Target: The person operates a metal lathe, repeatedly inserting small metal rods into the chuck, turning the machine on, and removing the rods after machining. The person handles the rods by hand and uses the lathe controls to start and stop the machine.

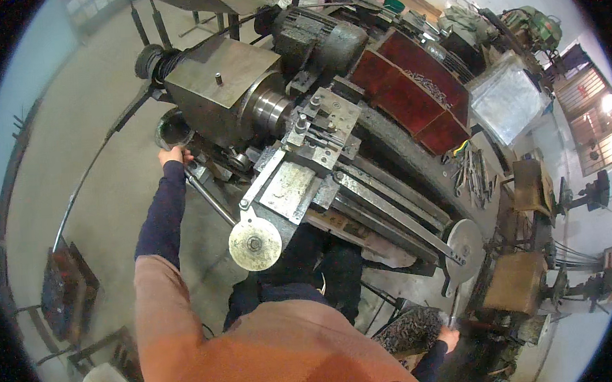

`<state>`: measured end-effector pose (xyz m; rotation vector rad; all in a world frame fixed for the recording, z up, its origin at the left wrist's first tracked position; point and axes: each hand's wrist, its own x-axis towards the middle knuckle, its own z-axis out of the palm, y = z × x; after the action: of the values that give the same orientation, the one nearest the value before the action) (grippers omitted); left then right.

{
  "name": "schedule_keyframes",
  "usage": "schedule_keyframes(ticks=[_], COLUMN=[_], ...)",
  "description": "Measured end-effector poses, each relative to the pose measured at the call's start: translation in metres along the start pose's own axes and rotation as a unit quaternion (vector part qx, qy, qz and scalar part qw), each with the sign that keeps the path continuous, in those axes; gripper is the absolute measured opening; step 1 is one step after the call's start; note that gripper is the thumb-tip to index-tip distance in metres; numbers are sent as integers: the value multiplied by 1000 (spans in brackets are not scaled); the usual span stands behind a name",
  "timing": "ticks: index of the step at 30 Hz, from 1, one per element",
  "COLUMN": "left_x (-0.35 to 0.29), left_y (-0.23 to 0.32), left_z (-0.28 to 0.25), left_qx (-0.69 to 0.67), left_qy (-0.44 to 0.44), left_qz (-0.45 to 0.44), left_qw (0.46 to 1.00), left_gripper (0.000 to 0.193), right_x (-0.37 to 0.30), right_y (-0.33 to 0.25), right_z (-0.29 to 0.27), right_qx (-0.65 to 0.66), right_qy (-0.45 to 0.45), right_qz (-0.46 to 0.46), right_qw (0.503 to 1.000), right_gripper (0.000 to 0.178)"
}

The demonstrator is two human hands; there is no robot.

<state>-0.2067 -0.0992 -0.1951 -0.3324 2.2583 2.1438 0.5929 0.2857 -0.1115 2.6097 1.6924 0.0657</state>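
A small metal lathe stands before me, with a bare cylindrical spindle and a bolted tool post. My left hand is closed at the upper end of a long metal lever, which runs down to a round metal disc. Just beyond that hand is a dark round cup. On the lower right, my right hand wraps round a slim metal handle below a pale handwheel. The fingers of both hands are only partly visible.
A dark red box holding small metal parts sits behind the lathe bed. Wrenches lie to its right. An electric motor is behind the headstock. Dark metal shavings are heaped near my right hand.
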Motion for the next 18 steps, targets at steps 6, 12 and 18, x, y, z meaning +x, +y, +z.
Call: schedule_keyframes(ticks=[6, 12, 18], left_x=[-3, -20, 42], left_y=[15, 27, -25], left_z=[9, 12, -50], left_qx=[33, 20, -57], left_qy=[47, 5, -105], left_qz=[-76, -63, -103], left_qw=[995, 998, 987], left_gripper=[15, 18, 33], right_x=[119, 174, 134], right_y=[-18, -59, -12], right_z=[-22, -15, 34], right_qx=[-103, -161, -78], right_qy=[-38, 35, 262], right_qz=[-73, -6, -143], right_qw=[991, 986, 951], right_gripper=[35, 35, 66])
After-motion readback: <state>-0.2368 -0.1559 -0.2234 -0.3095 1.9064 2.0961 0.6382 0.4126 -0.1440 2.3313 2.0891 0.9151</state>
